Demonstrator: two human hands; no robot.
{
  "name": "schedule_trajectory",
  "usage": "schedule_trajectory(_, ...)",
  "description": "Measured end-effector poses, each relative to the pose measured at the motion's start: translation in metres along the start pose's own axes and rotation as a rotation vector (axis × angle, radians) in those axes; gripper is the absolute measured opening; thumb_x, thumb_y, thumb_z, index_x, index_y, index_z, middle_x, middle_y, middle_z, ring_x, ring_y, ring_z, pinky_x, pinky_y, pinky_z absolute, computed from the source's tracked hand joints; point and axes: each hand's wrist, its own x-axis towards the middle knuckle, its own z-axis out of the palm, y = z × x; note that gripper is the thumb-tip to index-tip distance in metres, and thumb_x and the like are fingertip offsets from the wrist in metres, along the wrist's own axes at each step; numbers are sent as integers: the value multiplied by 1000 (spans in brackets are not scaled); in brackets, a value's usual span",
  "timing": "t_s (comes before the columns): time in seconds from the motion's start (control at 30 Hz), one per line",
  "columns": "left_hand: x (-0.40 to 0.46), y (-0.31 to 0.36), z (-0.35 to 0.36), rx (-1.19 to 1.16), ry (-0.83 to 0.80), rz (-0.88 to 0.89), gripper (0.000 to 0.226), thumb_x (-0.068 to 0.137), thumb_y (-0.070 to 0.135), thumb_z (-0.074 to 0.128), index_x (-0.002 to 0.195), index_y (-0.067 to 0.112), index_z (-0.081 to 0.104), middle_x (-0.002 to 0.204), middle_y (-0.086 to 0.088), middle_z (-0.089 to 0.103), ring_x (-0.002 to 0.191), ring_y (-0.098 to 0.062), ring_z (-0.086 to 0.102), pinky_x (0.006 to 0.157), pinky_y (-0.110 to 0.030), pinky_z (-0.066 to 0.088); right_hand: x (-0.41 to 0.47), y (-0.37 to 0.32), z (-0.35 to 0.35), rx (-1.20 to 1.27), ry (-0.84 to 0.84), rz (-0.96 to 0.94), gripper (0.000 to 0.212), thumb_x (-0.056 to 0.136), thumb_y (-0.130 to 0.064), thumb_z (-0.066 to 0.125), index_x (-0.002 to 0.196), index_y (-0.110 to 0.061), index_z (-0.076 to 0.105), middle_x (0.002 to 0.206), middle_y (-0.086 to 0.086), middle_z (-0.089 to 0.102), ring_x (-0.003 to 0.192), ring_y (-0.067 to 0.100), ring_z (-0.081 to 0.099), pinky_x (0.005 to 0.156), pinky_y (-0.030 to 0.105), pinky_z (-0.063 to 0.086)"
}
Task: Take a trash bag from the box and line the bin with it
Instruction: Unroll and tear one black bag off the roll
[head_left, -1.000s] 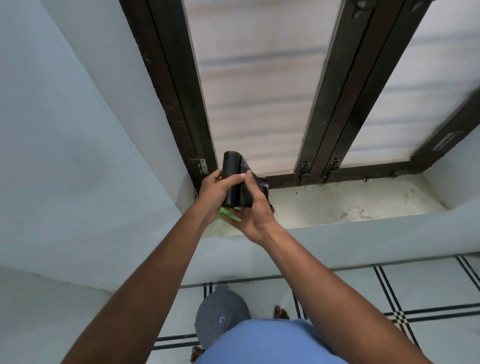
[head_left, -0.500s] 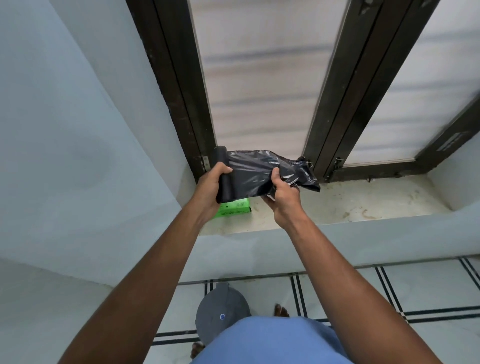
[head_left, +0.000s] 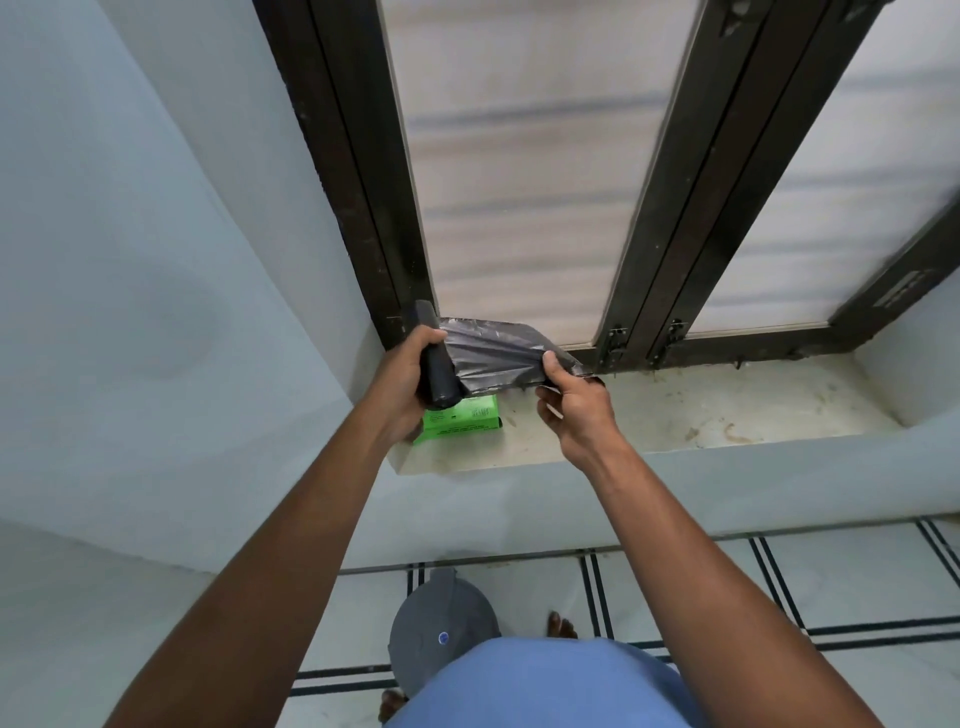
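My left hand grips a black roll of trash bags, held upright over the window sill. A stretch of black trash bag runs from the roll to the right, where my right hand pinches its free end. A bright green box lies on the sill just below the roll, partly hidden by my left hand. The grey bin with its lid shut stands on the floor near my feet, partly covered by my blue shirt.
The stained pale window sill extends to the right. A dark-framed window with frosted panes rises behind it. Pale walls close in on the left. The tiled floor has dark double lines.
My right hand has pulled the bag's end out to the right, unrolling it from the roll. The green box, hidden a second ago, now shows on the sill.
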Motion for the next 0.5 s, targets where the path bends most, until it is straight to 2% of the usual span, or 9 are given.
schedule_trajectory(0.07,-1,1,-1,3,-18,7,47,74,34,79,116,12,76,112,-14,76,109,-34,70,108,-57,56,0,-2,-4,-8,32,-27,10,100,-27,86,97,-23,77,80,-9,75,65,8,63,66,26,52)
schedule_trajectory(0.13,-1,1,2,1,-31,16,48,75,34,76,117,11,75,114,-15,75,110,-34,69,112,-62,52,1,-2,-3,6,78,-41,14,100,-28,86,94,-23,75,79,-8,72,65,8,61,63,25,50)
schedule_trajectory(0.2,-3,2,5,18,-50,9,47,77,36,72,118,11,75,115,-15,75,111,-33,70,111,-58,54,-1,-1,0,23,97,-23,20,98,-36,88,96,-24,73,81,-6,69,68,10,61,63,27,51)
schedule_trajectory(0.27,-4,2,7,48,-73,13,42,80,36,68,115,12,75,113,-13,76,110,-32,70,105,-51,57,-7,6,4,-3,9,51,38,91,-57,89,101,-24,73,84,-4,69,78,15,65,72,32,54)
schedule_trajectory(0.33,-6,2,11,67,-106,9,42,81,37,69,114,12,74,111,-14,73,109,-32,68,102,-49,54,-18,14,12,-81,-183,149,57,83,-77,84,106,-25,77,94,-1,70,90,19,67,85,38,55)
schedule_trajectory(0.37,-7,1,14,85,-126,6,46,82,37,69,118,9,73,112,-15,73,109,-33,68,102,-50,54,-23,18,17,-122,-256,165,59,82,-80,83,108,-27,80,98,0,71,93,20,67,88,39,54)
schedule_trajectory(0.43,-8,1,18,101,-149,9,61,82,35,72,131,-2,67,115,-18,72,108,-34,68,103,-52,56,-31,23,28,-161,-316,149,43,90,-69,84,106,-29,83,99,-3,72,87,16,68,85,36,53)
schedule_trajectory(0.5,-7,3,19,57,-144,14,62,79,33,72,131,-1,67,116,-20,72,111,-35,68,111,-55,55,-34,23,34,-134,-258,117,25,98,-51,83,109,-28,81,97,-5,73,78,12,66,79,31,52)
